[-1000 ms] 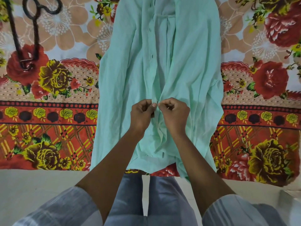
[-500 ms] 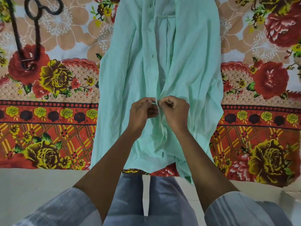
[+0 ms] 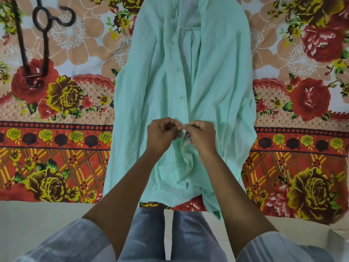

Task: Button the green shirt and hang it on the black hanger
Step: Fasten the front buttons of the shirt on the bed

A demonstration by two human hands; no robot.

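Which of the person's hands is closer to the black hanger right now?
Left. The left hand pinches the green shirt at its front opening, on the side toward the black hanger, which lies far up-left. The right hand pinches just beyond it, farther away.

Since a second ago, the left hand (image 3: 163, 136) has been drawn slightly leftward, so a small gap is now seen between its fingertips and those of the right hand (image 3: 201, 138). The placket of the green shirt (image 3: 217, 87) is pinched a little lower, and fresh wrinkles are gathered beneath the knuckles.
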